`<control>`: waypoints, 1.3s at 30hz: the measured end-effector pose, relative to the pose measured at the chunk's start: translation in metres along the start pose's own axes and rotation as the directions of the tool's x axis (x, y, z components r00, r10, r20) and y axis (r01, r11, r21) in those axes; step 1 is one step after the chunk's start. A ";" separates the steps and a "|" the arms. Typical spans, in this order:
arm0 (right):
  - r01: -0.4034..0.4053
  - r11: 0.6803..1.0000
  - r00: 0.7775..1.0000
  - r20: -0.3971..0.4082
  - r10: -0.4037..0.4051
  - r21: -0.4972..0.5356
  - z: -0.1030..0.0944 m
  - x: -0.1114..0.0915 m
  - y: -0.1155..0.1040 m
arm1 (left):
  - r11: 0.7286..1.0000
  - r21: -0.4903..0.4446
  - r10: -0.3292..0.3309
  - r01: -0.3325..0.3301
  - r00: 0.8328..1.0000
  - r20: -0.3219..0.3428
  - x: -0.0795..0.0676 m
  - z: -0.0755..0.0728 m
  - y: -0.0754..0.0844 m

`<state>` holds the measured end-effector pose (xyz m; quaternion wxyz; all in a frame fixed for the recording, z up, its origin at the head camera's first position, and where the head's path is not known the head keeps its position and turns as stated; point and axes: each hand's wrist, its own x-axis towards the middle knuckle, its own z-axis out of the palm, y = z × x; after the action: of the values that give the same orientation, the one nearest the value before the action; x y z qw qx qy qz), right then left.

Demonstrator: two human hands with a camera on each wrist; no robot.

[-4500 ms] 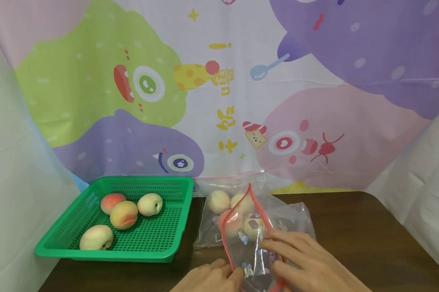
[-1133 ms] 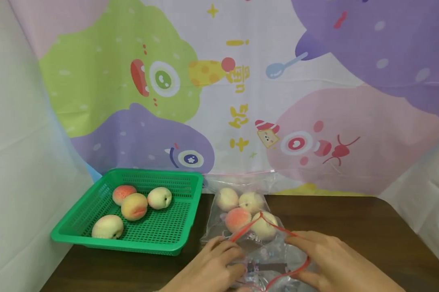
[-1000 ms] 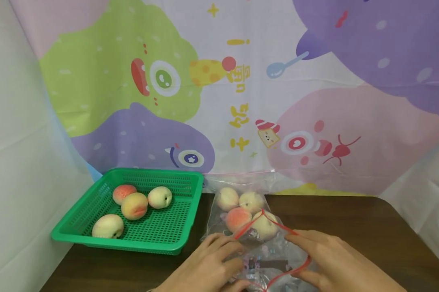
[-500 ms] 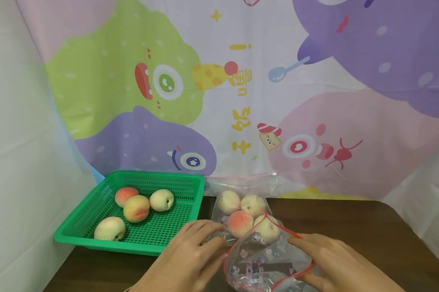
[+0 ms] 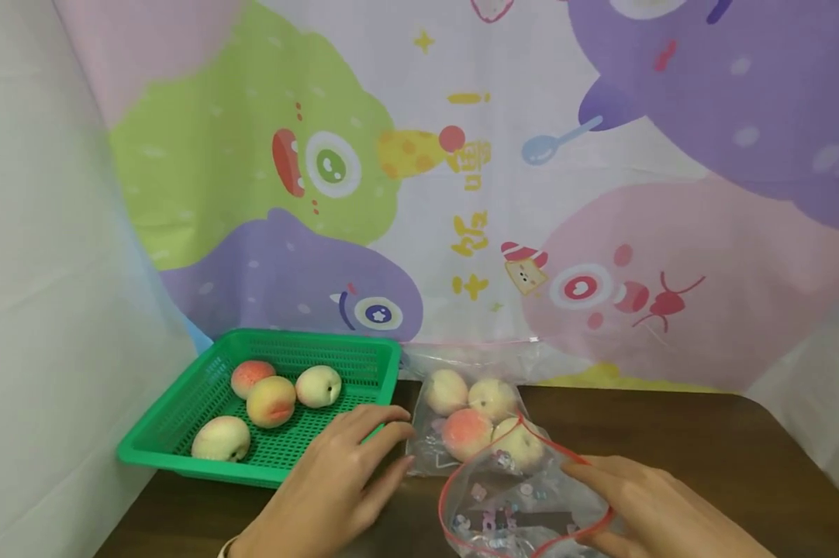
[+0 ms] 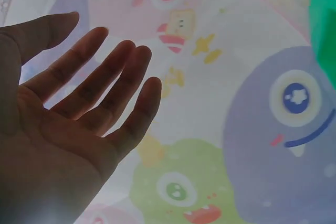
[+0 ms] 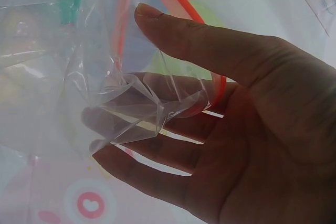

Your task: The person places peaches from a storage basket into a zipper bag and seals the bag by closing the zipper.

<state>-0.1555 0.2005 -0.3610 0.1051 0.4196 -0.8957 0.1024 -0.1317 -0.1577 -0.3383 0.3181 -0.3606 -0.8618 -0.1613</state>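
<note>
My right hand [image 5: 660, 496] holds the clear zip bag [image 5: 503, 496] with the red-edged mouth, at the front right of centre. In the right wrist view, its thumb and fingers [image 7: 144, 179] lie on either side of the bag's plastic. The mouth gapes and prints show on the film; the bag's lower part is cut off by the frame. My left hand [image 5: 332, 480] hovers by the green basket's [image 5: 273, 474] front right corner, fingers loosely bent and holding nothing. In the left wrist view, the palm [image 6: 58, 145] is bare.
Inside the green basket lie several peaches [image 5: 271, 401]. A second clear bag [image 5: 426, 457] with several peaches [image 5: 467, 435] lies behind the held bag. The brown table [image 5: 706, 457] ends at a cartoon-print cloth [image 5: 475, 325].
The red mouth has been spread wider. My left hand has let go of the bag and moved left towards the basket, while my right hand has stayed at the bag's rim.
</note>
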 end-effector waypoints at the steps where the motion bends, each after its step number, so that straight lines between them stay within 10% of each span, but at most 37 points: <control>1: -0.007 1.000 1.000 0.004 0.007 0.002 0.001 -0.001 0.000 | 1.000 -0.001 -0.018 0.018 1.000 0.009 -0.001 0.001 -0.001; 17: 0.007 0.996 0.990 -0.140 -0.020 -0.091 0.001 -0.002 -0.003 | 0.961 0.107 -0.257 0.256 0.966 -0.007 -0.046 -0.003 -0.040; 30: -0.085 0.995 0.995 -0.047 0.083 -0.048 -0.004 -0.001 -0.008 | 0.941 0.153 -0.303 0.300 0.953 -0.007 -0.069 -0.016 -0.064; 39: -0.068 0.996 0.997 -0.048 0.065 -0.053 0.000 -0.002 -0.006 | 0.884 0.168 -0.453 0.437 0.889 0.073 -0.088 -0.020 -0.077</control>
<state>-0.1495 0.1977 -0.3611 0.1338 0.3841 -0.9090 0.0911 -0.1318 -0.2664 -0.3852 0.2504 -0.1372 -0.9472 -0.1462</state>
